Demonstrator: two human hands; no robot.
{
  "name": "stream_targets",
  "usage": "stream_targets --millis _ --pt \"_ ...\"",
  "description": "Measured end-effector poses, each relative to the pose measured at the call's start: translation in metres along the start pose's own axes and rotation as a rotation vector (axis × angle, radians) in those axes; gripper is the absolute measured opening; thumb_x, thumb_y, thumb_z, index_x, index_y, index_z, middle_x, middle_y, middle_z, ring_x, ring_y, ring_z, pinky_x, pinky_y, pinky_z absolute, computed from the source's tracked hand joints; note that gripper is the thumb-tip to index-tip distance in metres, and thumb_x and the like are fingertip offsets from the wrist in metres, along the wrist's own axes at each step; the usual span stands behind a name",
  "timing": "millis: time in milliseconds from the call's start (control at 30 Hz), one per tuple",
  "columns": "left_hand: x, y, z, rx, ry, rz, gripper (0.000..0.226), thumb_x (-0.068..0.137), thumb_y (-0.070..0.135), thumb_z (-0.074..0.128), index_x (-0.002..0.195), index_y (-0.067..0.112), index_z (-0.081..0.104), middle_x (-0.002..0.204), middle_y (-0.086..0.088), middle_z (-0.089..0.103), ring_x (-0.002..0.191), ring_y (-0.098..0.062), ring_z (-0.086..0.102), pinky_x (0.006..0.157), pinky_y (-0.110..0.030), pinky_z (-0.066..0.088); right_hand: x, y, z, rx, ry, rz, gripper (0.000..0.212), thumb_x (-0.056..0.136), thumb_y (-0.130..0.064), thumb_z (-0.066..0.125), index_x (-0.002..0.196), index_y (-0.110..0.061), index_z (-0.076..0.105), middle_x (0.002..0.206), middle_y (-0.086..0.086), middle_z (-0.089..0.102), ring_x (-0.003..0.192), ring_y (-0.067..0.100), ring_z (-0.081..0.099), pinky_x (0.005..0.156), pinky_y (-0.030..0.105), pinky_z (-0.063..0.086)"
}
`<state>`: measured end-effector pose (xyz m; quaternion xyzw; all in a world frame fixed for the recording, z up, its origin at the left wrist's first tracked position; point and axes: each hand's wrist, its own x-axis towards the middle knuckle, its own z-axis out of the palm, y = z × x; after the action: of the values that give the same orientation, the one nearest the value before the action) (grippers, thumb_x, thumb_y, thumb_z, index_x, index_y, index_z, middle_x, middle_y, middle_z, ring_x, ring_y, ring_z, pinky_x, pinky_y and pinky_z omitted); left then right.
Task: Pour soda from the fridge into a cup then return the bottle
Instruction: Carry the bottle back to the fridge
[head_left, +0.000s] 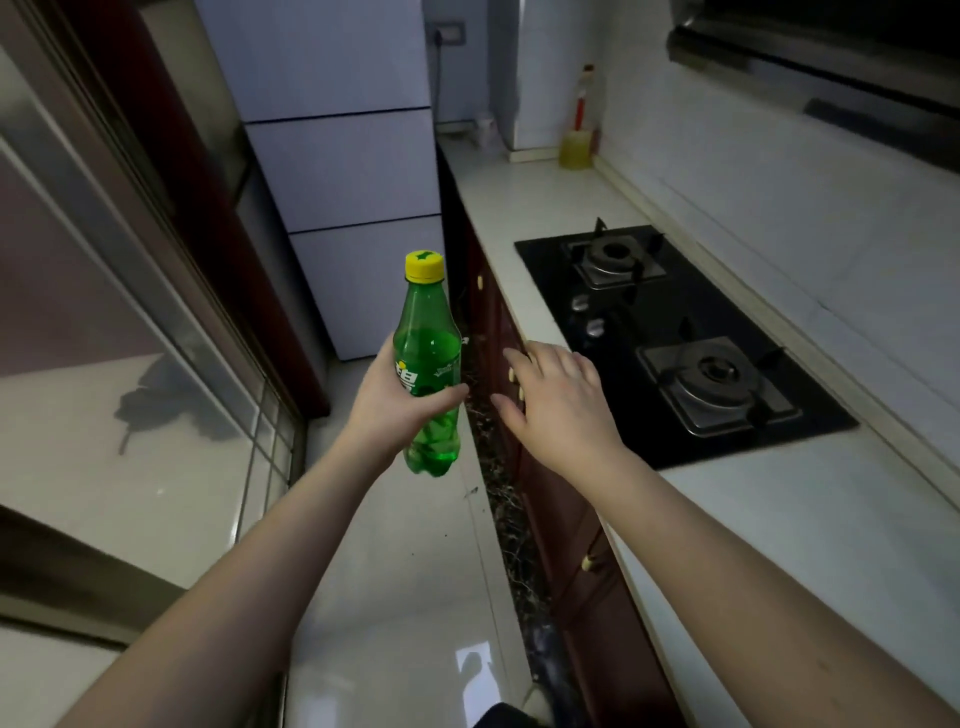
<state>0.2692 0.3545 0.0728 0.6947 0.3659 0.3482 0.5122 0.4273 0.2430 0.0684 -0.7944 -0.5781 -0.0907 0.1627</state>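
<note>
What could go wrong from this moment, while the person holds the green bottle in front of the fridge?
1. The left hand grips the green soda bottle alone, in the air above the tiled floor; if the grip slips, it may fall.
2. The yellow cap is on; a carried, shaken soda may foam when opened.
3. No cup is visible, so pouring may be delayed.

Counter (519, 192): gas hob (675, 338), yellow container (575, 150).

light: dim, cool, indoor | glare: bright patches on the glossy floor (395, 597) | shadows: soft, weak | focus: slightly soft everywhere | distortion: wide-angle, lines bend near edges
</note>
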Motion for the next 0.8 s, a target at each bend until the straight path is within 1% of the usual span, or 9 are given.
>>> stream_targets --millis 67,167,233,300,367,467,567,733,800 --pt "0.02 0.001 -0.002 0.014 0.038 -0.002 0.063 0.062 0.016 0.09 0.114 0.027 0.056 0.096 0.008 0.069 0.089 -0.008 0.068 0.085 -0.039 0.057 0.025 0.008 0.005 0.017 0.012 -0.028 0.056 0.091 -0.045 0.053 0.138 -0.016 0.047 0.139 0.008 0.048 0.13 0.025 0.04 0.11 0.044 0.027" --pt "0.04 0.0 -0.005 0.034 0.103 -0.006 0.059 0.062 0.018 0.091 0.105 0.036 0.055 0.093 0.012 0.068 0.084 -0.001 0.066 0.078 -0.029 0.053 0.057 0.018 0.014 0.037 -0.001 -0.078 0.055 0.091 -0.045 0.053 0.137 -0.015 0.048 0.138 0.01 0.049 0.129 0.027 0.042 0.108 0.044 0.028" --pt "0.049 -0.006 -0.008 0.044 0.139 -0.02 0.058 0.062 0.019 0.091 0.104 0.037 0.055 0.093 0.012 0.067 0.083 0.0 0.066 0.075 -0.027 0.051 0.075 0.022 0.022 0.053 -0.017 -0.116 0.055 0.091 -0.045 0.053 0.136 -0.016 0.048 0.136 0.01 0.05 0.127 0.028 0.043 0.106 0.043 0.029" --pt "0.055 -0.014 -0.012 0.054 0.159 -0.05 0.058 0.057 0.029 0.089 0.104 0.035 0.056 0.095 0.008 0.069 0.089 -0.009 0.067 0.079 -0.035 0.055 0.092 0.022 0.03 0.073 -0.041 -0.148 0.055 0.091 -0.046 0.051 0.137 -0.016 0.047 0.134 0.009 0.05 0.127 0.027 0.042 0.106 0.043 0.029" --pt "0.063 -0.022 -0.017 0.046 0.173 -0.075 0.062 0.054 0.034 0.088 0.107 0.033 0.057 0.098 0.004 0.07 0.093 -0.017 0.068 0.085 -0.044 0.056 0.107 0.019 0.04 0.084 -0.044 -0.182 0.056 0.09 -0.046 0.052 0.137 -0.016 0.047 0.133 0.008 0.05 0.127 0.027 0.041 0.108 0.043 0.028" --pt "0.079 -0.034 -0.027 0.036 0.2 -0.101 0.064 0.055 0.03 0.088 0.11 0.026 0.056 0.097 -0.001 0.069 0.088 -0.018 0.07 0.081 -0.045 0.058 0.129 0.013 0.056 0.084 -0.054 -0.223 0.057 0.09 -0.046 0.052 0.137 -0.015 0.047 0.135 0.009 0.049 0.13 0.028 0.038 0.111 0.045 0.026" --pt "0.1 -0.047 -0.041 0.038 0.228 -0.118 0.065 0.053 0.035 0.088 0.111 0.028 0.057 0.098 0.0 0.07 0.092 -0.022 0.069 0.086 -0.052 0.056 0.153 0.008 0.071 0.08 -0.077 -0.25 0.058 0.091 -0.046 0.051 0.139 -0.015 0.044 0.137 0.008 0.048 0.131 0.028 0.036 0.111 0.043 0.022" --pt "0.145 -0.07 -0.072 0.059 0.243 -0.137 0.063 0.052 0.038 0.087 0.107 0.031 0.058 0.096 0.002 0.07 0.092 -0.022 0.069 0.086 -0.053 0.056 0.205 -0.015 0.101 0.073 -0.102 -0.274 0.058 0.092 -0.047 0.05 0.141 -0.016 0.041 0.14 0.009 0.045 0.133 0.028 0.034 0.111 0.043 0.022" --pt "0.168 -0.076 -0.089 0.052 0.242 -0.131 0.059 0.053 0.034 0.087 0.104 0.034 0.058 0.095 0.003 0.07 0.091 -0.018 0.069 0.085 -0.049 0.057 0.23 -0.029 0.113 0.071 -0.096 -0.284 0.058 0.091 -0.046 0.051 0.14 -0.015 0.042 0.139 0.011 0.047 0.132 0.029 0.036 0.11 0.044 0.025"
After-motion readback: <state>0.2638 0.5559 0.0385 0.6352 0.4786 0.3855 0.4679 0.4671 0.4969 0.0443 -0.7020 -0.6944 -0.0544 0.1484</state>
